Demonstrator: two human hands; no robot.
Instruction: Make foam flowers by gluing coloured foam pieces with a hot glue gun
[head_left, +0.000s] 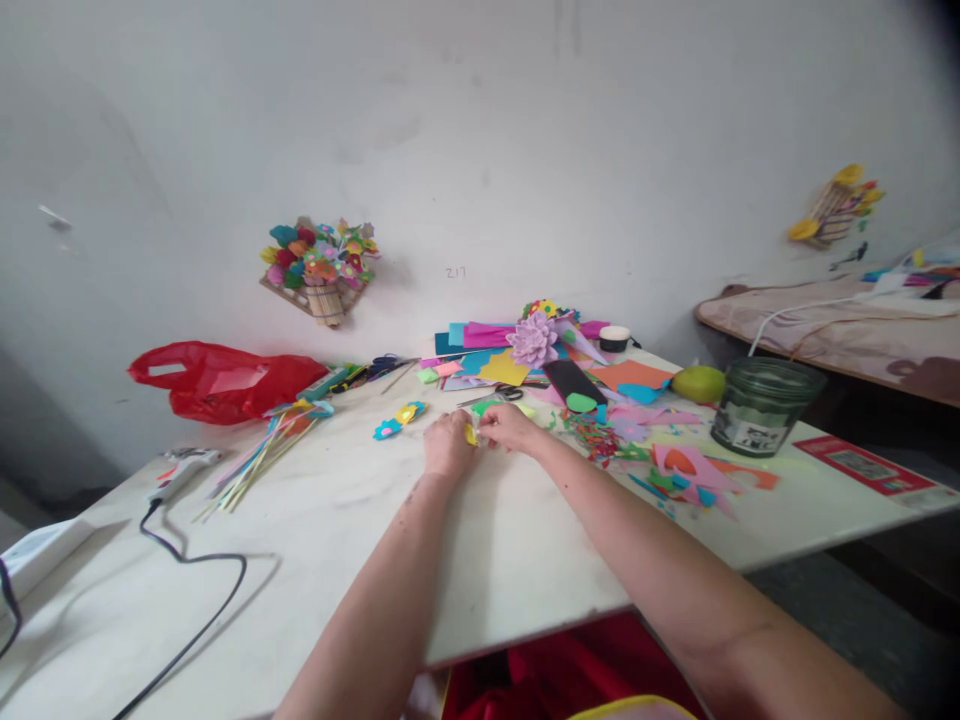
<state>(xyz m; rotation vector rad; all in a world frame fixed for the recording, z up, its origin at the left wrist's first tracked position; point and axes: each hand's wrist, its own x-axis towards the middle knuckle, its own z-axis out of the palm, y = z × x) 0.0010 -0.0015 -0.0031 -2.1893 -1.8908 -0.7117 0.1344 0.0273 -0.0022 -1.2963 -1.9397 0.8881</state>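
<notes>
Near the middle of the white table (360, 540), my left hand (448, 440) is closed on a small yellow piece (471, 435), which shows between the two hands. My right hand (504, 427) is pinched at the right side of that piece, and its fingertips touch something pale and small that I cannot make out. Just left of my left hand lie a blue flower cutout (388, 430) and a yellow and blue one (409, 413). Scissors (510, 394) rest beyond my right hand.
Colored foam sheets (506, 368) and a purple flower (534, 340) lie at the back. Scraps (686, 470), a green pear-like fruit (699, 383) and a dark jar (761, 410) are right. Left are thin sticks (262, 465), a red bag (225, 380) and a corded glue gun (180, 475).
</notes>
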